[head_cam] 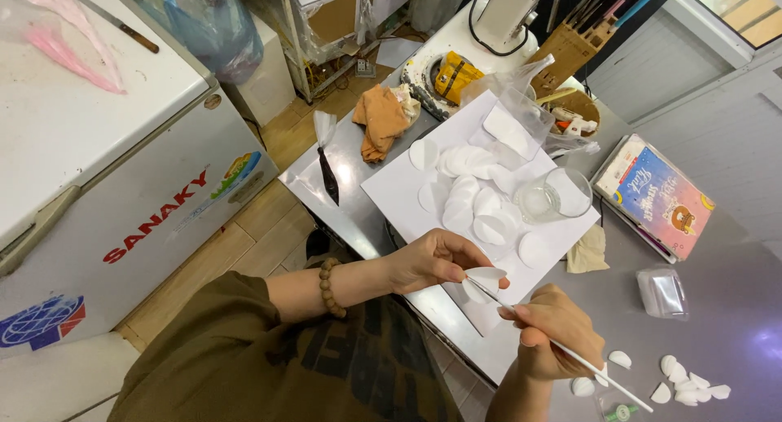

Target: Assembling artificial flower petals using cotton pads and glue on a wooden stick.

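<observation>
My left hand [430, 261] pinches a folded white round wafer [482, 279] above the near edge of a white paper sheet [391, 190]. My right hand [556, 328] grips a thin white brush [570, 353] whose tip touches the wafer. Several flat white rounds [471, 190] lie scattered on the sheet. A glass of clear liquid [554, 195] stands at the sheet's right side. Several small folded white petals [688, 384] lie on the steel table [725, 324] to the right of my right hand.
A white chest freezer [106, 169] stands at the left. Also on the table: an orange cloth [381, 119], a dark piping bag [327, 171], a colourful book [660, 198], a clear plastic bag [661, 292], a knife block [574, 51] and a turntable [444, 80].
</observation>
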